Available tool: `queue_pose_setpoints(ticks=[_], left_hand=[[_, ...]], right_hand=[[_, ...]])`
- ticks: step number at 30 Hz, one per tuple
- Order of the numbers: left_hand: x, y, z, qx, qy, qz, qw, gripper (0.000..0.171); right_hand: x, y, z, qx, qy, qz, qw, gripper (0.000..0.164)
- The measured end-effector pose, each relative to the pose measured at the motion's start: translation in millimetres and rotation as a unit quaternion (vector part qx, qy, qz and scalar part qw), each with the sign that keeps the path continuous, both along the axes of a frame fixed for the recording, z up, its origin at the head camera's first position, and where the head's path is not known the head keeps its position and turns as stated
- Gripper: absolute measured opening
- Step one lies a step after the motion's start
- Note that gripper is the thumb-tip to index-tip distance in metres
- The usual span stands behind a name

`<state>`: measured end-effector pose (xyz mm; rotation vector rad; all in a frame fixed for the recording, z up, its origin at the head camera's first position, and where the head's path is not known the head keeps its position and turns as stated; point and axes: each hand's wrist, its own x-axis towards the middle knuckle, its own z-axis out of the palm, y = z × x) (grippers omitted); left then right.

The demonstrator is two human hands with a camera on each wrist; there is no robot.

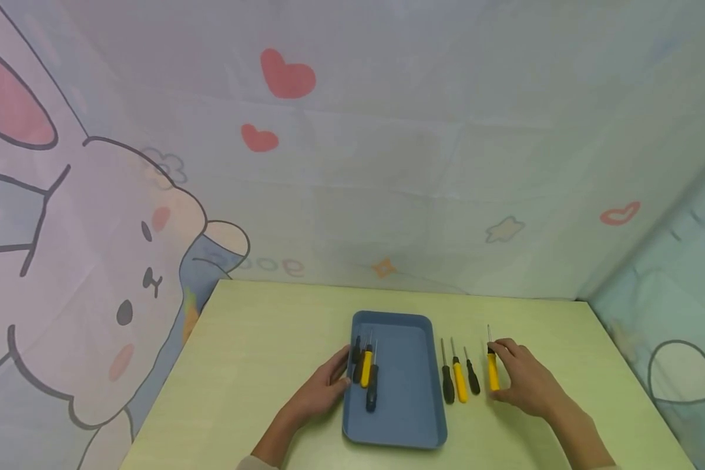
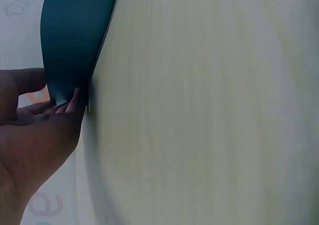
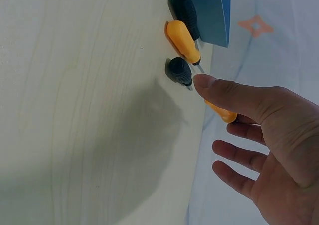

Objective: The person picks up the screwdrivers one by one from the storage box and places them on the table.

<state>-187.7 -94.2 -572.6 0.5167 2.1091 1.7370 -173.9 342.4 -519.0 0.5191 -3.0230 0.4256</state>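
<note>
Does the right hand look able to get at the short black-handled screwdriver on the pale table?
Probably yes: the short black-handled screwdriver lies uncovered near the right hand. But the yellow-handled screwdriver it holds is between them and likely needs releasing first.

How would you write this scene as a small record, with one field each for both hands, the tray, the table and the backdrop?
Left hand: touches the left side of the blue tray
Right hand: pinches a yellow-handled screwdriver
In tray: four visible screwdrivers, one yellow-handled, three dark-handled
On table: three loose screwdrivers right of the tray, a yellow handle between two black ones
Backdrop: rabbit and hearts
</note>
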Motion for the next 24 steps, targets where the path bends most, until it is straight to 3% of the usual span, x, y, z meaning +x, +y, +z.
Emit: queue_pose_setpoints(ticks=[24], left_hand=[[-0.8, 0, -3.4, 0.006, -0.002, 0.005, 1.0, 0.066]], right_hand=[[-17.8, 3, -13.7, -0.013, -0.118, 0.001, 0.993, 0.092]])
